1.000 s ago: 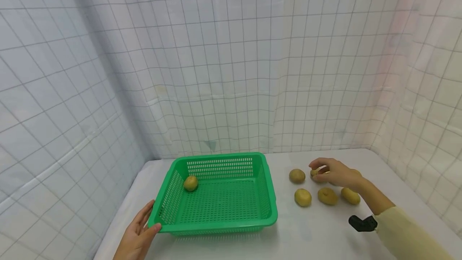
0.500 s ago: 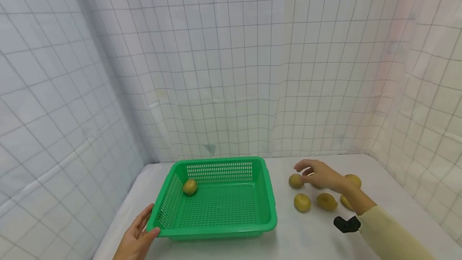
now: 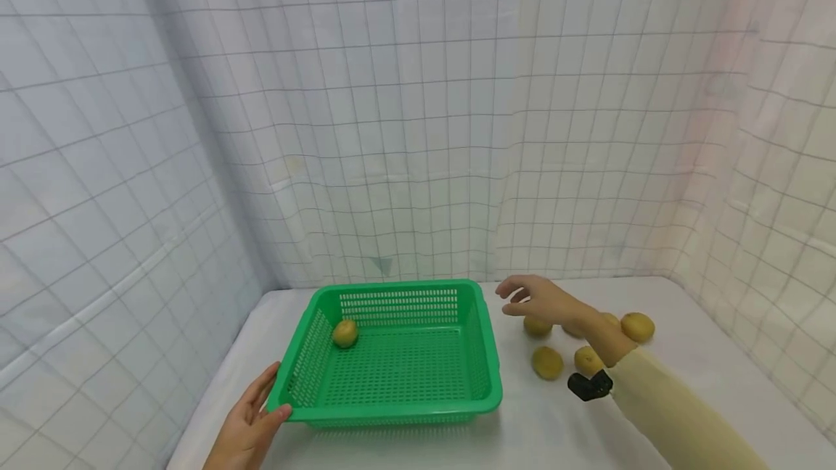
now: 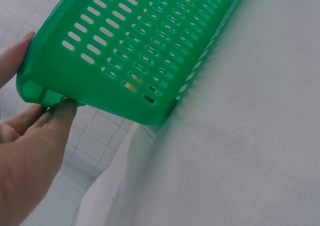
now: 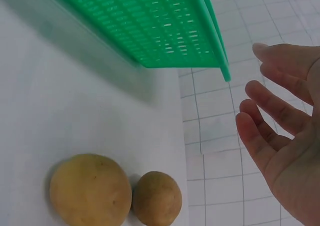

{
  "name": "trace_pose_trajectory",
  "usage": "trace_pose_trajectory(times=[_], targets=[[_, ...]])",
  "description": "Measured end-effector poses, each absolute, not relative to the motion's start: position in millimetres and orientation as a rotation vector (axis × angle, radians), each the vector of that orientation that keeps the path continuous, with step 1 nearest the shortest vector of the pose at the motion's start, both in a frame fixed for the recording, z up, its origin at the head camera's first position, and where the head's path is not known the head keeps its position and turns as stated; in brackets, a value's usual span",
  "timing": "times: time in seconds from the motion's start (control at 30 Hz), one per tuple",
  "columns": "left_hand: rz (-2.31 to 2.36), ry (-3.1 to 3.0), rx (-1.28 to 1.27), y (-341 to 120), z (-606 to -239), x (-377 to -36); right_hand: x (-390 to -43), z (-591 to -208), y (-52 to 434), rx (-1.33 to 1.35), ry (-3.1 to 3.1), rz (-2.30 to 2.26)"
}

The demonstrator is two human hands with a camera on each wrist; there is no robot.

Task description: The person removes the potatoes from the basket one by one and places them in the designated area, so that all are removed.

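Beside the green slotted plastic basket, steadied at its near corner by left hand, right hand hovering empty and loose-fingered; risk of knocking round yellow-brown potatoes rolling across the white table.

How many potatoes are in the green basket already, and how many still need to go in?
One potato lies in the green basket. The left hand holds its corner; the right hand hovers open and holds nothing. At least four potatoes wait on the table.
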State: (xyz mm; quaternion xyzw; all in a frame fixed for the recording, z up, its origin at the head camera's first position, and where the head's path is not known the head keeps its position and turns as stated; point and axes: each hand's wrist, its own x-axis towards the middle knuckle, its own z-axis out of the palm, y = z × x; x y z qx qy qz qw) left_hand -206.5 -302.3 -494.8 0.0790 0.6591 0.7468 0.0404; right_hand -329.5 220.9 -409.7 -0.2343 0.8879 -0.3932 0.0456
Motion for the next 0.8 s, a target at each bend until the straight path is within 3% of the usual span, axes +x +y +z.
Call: trace_pose_trajectory(times=[0.8], targets=[[2.272,2.020,0.187,-301.8,-491.0,-204.2,-359.0,-385.8,134.2,-0.891,2.533,-1.175]])
